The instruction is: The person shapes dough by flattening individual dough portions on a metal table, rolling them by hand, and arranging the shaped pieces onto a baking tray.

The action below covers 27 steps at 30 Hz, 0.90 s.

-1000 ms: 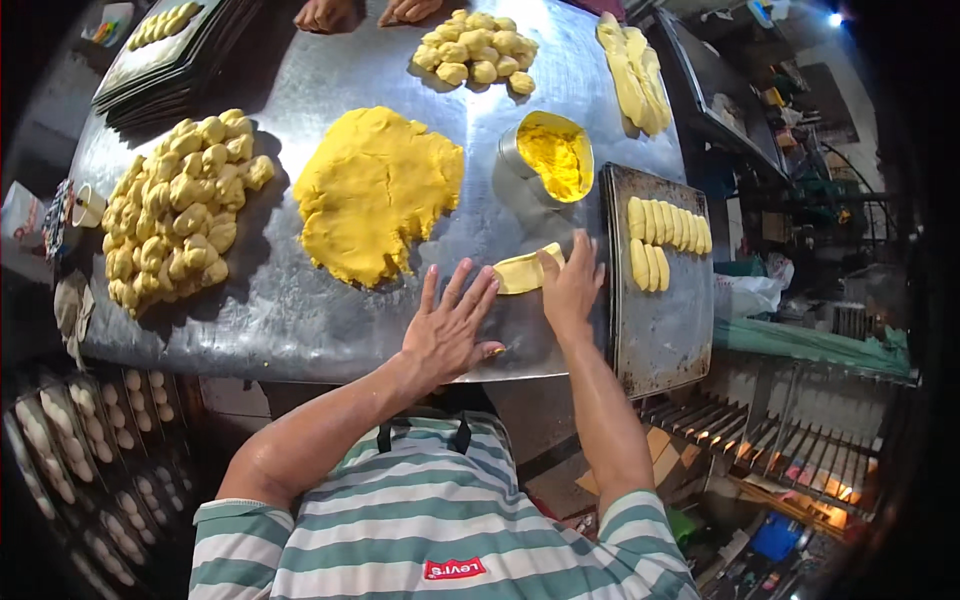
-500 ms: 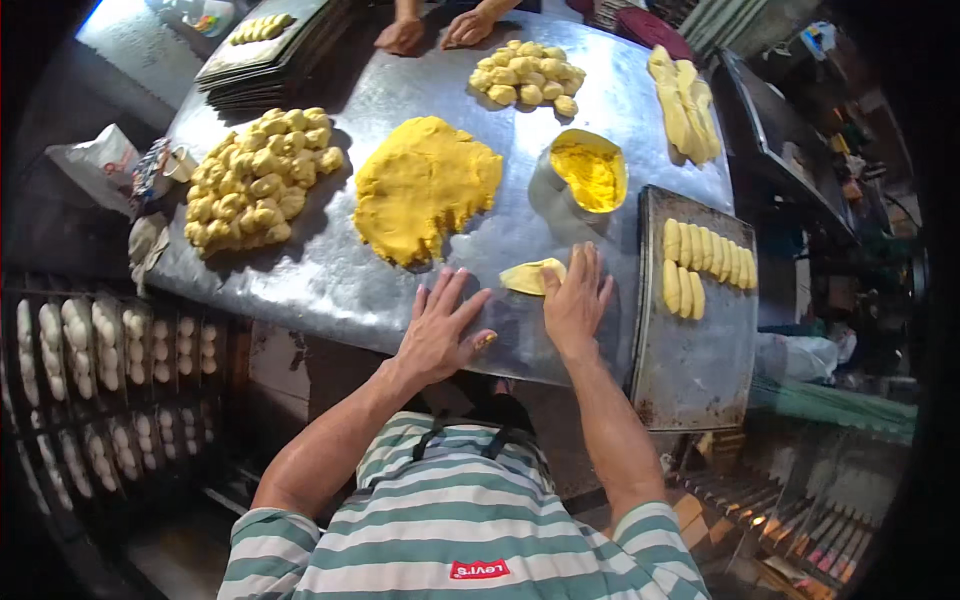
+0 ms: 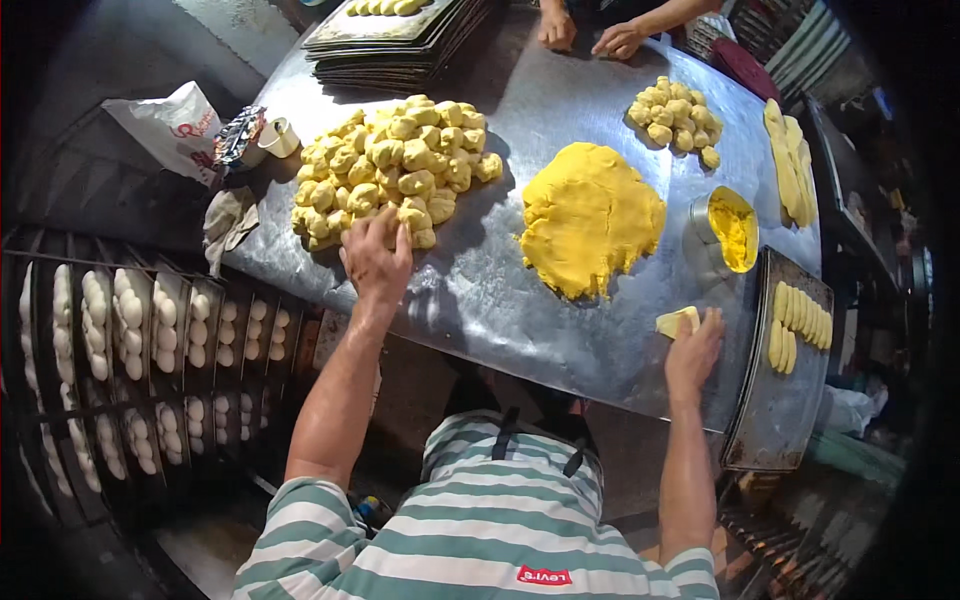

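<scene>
My left hand (image 3: 378, 262) reaches to the near edge of a big heap of pale yellow dough balls (image 3: 395, 160), its fingers bent down round a ball there. The fingertips are partly hidden among the dough. On the right, my right hand (image 3: 695, 352) is at the table's near edge with a small flattened dough piece (image 3: 676, 321) at its thumb and fingers. Between the hands, farther in, lies a wide slab of deep yellow dough or filling (image 3: 592, 215). A round metal tin (image 3: 706, 228) holding yellow filling (image 3: 733, 230) stands beyond my right hand.
The metal table (image 3: 480, 300) bears a smaller dough-ball pile (image 3: 675, 115), long dough strips (image 3: 790, 165) and a baking tray (image 3: 770, 425) with shaped dough pieces (image 3: 800, 318). Stacked trays (image 3: 400, 45) stand at the back. Another person's hands (image 3: 618, 40) rest opposite. A loaded rack (image 3: 150, 385) stands left.
My left hand has gone from the table's near edge leftward to the dough-ball heap. My right hand stays by the flattened piece, its fingers now more bent. The view has turned left.
</scene>
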Available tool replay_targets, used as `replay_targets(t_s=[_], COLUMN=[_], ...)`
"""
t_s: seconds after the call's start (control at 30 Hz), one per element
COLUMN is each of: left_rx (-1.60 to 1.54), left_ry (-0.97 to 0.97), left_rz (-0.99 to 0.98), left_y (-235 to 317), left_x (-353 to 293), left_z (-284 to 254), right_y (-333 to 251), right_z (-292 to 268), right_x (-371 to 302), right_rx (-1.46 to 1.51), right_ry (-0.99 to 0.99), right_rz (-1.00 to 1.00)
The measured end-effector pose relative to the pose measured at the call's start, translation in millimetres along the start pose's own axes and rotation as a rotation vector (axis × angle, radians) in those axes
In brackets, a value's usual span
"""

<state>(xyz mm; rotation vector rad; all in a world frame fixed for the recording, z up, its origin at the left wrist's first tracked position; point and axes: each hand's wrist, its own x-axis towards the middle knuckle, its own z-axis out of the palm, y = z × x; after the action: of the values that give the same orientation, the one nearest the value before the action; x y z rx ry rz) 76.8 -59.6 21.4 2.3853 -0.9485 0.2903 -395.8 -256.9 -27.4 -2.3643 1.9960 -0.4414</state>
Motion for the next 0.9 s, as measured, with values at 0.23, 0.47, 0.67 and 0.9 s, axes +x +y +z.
replay_targets(t_s=[0.23, 0.47, 0.67, 0.9], left_rx=[0.341, 0.294, -0.477, -1.248], left_ry=[-0.232, -0.075, 0.02, -0.246], left_rz=[0.013, 0.113, 0.012, -0.385], left_y=[9.1, -8.3, -130.4, 54.2], left_x=[39.1, 37.5, 10.6, -47.5], left_z=[5.5, 27.3, 33.8, 28.7], right_y=[-33.5, -69.2, -11.9, 280.1], right_z=[-7.6, -29.4, -66.4, -82.2], right_x=[-4.3, -48.2, 8.5, 102.4], right_rx=[0.148, 0.324, 0.774, 0.316], right_ry=[0.032, -0.023, -0.266, 0.256], right_rz=[0.148, 0.023, 0.194, 0.253])
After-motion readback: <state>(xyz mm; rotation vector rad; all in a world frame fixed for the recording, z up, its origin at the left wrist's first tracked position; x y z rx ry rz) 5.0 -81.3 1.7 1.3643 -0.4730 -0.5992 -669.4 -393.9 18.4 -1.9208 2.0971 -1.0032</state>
